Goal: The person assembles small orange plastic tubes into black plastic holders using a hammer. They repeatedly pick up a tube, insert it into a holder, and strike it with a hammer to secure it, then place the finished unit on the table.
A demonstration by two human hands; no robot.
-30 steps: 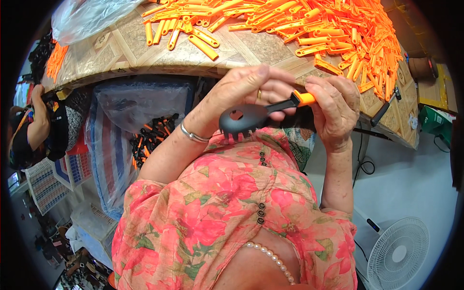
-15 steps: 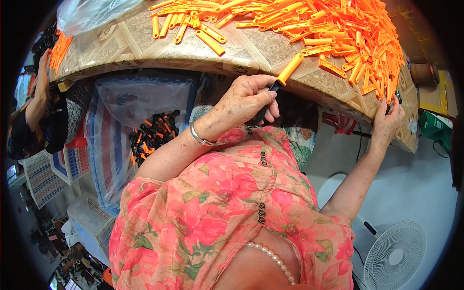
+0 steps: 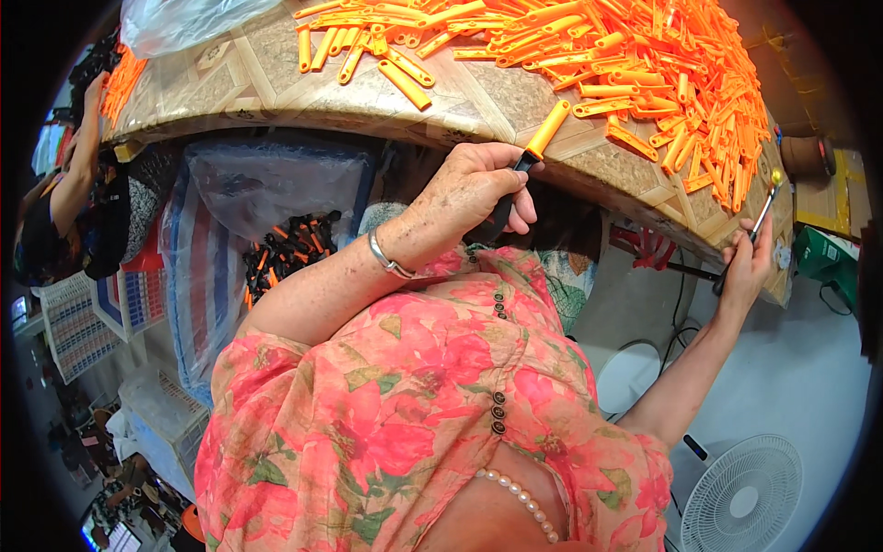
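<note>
My left hand (image 3: 483, 184) grips a dark, flat-looking part (image 3: 497, 216). An orange plastic sleeve (image 3: 549, 129) sticks out from its upper end, over the table's front edge; how the two join is partly covered by my fingers. Out at the right, near the table's corner, my right hand (image 3: 750, 262) is closed round a slim tool (image 3: 762, 208) with a dark handle, a shiny metal shaft and a yellowish tip pointing up and away. Beside it on the tabletop lies a heap of orange plastic pieces (image 3: 635, 83).
The patterned table (image 3: 276, 106) curves across the top, with a clear plastic bag (image 3: 175, 28) at its left. Below hangs a striped bag (image 3: 198, 267) with black and orange parts (image 3: 290, 253). A white fan (image 3: 743, 501) stands lower right. Another person's arm (image 3: 75, 193) is far left.
My right hand has drawn back from the heap's edge, slightly down and right, and the slim tool now shows raised in it. My left hand holds its part almost where it was.
</note>
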